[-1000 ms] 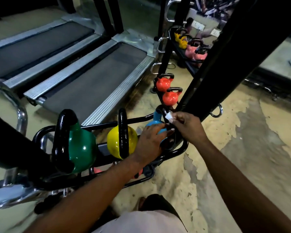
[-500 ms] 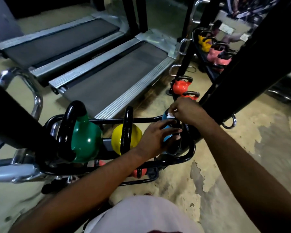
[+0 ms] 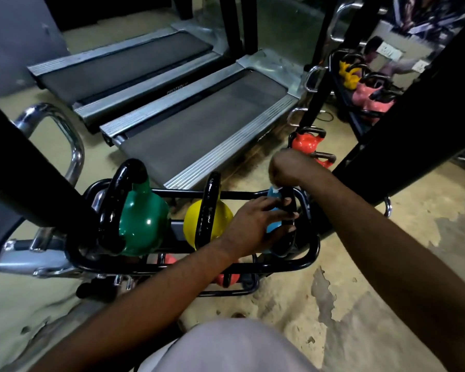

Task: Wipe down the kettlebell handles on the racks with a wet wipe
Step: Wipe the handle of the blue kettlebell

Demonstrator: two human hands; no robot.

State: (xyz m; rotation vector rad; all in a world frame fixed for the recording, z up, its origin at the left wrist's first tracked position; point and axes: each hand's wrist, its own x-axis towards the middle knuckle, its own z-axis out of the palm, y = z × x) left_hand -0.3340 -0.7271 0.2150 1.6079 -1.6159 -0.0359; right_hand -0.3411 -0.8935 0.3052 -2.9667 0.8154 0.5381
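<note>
A black rack point(image 3: 310, 260) holds a green kettlebell point(image 3: 142, 221), a yellow kettlebell point(image 3: 196, 218) and a blue kettlebell point(image 3: 273, 227), each with a black handle. My left hand point(image 3: 258, 221) rests with spread fingers on the blue kettlebell and the lower part of its handle point(image 3: 290, 202). My right hand point(image 3: 286, 167) is curled at the top of that handle with a white wet wipe point(image 3: 275, 187) pinched under it; only a small corner of the wipe shows.
Two treadmills point(image 3: 199, 124) lie beyond the rack. Red kettlebells point(image 3: 305, 143) sit on a lower rack at right, pink and yellow ones point(image 3: 365, 95) farther back. A thick black post point(image 3: 403, 124) crosses at right, another point(image 3: 32, 189) at left beside chrome bars. Worn concrete floor.
My right hand with the wipe has slid from the near side of the blue kettlebell's handle up to its top. My left hand has stayed on the blue kettlebell.
</note>
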